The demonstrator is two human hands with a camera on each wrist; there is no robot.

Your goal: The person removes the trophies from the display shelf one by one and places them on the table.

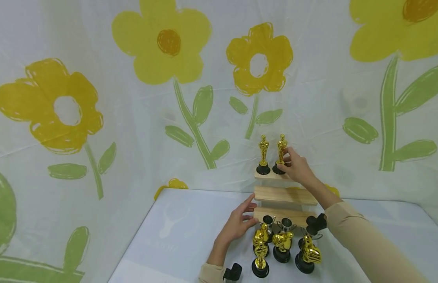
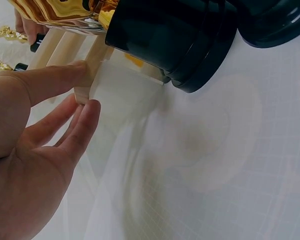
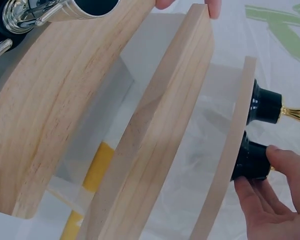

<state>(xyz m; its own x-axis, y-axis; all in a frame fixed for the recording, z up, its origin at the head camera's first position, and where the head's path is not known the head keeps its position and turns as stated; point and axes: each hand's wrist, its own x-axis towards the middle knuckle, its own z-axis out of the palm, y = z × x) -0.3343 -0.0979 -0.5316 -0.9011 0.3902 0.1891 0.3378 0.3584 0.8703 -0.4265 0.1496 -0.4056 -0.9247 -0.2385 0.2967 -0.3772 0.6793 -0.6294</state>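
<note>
Your right hand (image 1: 295, 167) pinches the black base of a gold statuette (image 1: 281, 154) on the top wooden step (image 1: 272, 175), while your left hand (image 1: 240, 225), fingers relaxed, touches the bottom step's left edge.

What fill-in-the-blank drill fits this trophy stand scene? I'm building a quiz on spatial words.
1. The right hand grips the black base of a gold statuette on the ____ step of the wooden stand.
2. ____ gold statuettes stand on that step.
3. The left hand touches the stand's ____ step.

Missing words: top; two; bottom
</note>
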